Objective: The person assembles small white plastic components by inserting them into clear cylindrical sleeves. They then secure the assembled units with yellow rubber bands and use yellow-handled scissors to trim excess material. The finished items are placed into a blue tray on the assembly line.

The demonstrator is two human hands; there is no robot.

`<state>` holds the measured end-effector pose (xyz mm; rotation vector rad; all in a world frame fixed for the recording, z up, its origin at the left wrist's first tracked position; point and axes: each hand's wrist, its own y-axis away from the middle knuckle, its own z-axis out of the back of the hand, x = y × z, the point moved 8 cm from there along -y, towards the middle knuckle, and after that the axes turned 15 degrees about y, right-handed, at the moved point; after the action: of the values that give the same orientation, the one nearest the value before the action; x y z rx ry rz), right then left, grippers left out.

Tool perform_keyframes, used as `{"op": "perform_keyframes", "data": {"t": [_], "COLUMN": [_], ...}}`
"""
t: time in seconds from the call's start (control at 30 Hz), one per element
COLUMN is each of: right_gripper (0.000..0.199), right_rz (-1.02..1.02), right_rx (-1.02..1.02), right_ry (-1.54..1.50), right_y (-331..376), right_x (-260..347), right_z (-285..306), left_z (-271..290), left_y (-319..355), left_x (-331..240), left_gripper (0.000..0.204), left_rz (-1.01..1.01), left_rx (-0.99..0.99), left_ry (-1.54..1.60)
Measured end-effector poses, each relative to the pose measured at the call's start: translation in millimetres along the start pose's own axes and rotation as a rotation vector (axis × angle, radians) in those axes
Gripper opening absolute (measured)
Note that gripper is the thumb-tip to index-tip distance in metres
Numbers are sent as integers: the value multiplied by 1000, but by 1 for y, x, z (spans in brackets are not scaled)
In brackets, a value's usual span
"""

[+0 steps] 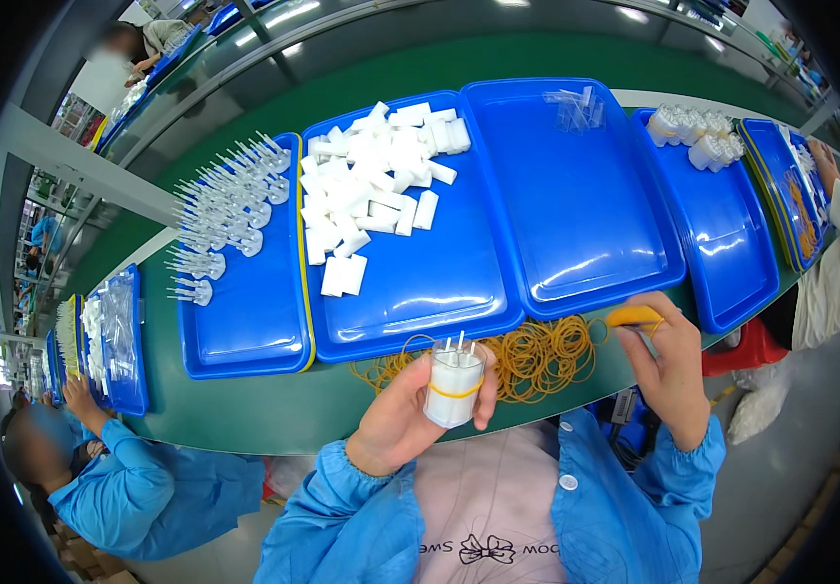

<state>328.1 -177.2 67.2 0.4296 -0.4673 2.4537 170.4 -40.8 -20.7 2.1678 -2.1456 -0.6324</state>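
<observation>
My left hand (392, 417) is closed round a clear plastic cup (451, 411) near the table's front edge. White blocks fill the cup, thin white prongs stick up from its top, and a yellow rubber band (456, 393) circles its middle. To the right, my right hand (678, 365) is raised, with a yellow finger cot (637, 315) on one finger. Its thumb and that finger pinch a thin rubber band (597, 332), a loop hanging at the fingertip. Between the hands lies a heap of tan rubber bands (543, 362), partly hidden behind the cup.
Blue trays line the green table (235, 414): one with clear pronged parts (235, 200), one with white blocks (371, 180), one with clear flat pieces (576, 109), one with filled cups (697, 136). A co-worker in blue (147, 487) sits at left; another person's arm (834, 224) shows at right.
</observation>
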Motion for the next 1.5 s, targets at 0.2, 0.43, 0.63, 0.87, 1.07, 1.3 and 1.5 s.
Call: {"op": "perform_keyframes", "data": {"t": [0.2, 0.43, 0.63, 0.87, 1.07, 1.3, 1.5], "right_gripper": [13, 19, 15, 17, 69, 77, 71], "right_rz": [-135, -151, 50, -159, 63, 248, 261], "right_rx": [48, -235, -248, -164, 1, 15, -37], "right_ry": [600, -92, 109, 303, -332, -108, -159], "right_y": [43, 35, 17, 31, 26, 10, 11], "right_x": [-74, -27, 15, -46, 32, 93, 90], "right_z": [-17, 10, 1, -10, -8, -36, -43], "left_z": [0, -13, -14, -13, -12, -18, -13], "left_y": [1, 2, 5, 3, -1, -2, -1], "left_x": [0, 13, 18, 14, 16, 24, 26], "left_gripper": [57, 59, 60, 70, 71, 65, 61], "left_rz": [28, 133, 170, 128, 120, 218, 186], "left_rx": [90, 191, 152, 197, 102, 114, 147], "left_ry": [138, 295, 250, 289, 274, 450, 411]}}
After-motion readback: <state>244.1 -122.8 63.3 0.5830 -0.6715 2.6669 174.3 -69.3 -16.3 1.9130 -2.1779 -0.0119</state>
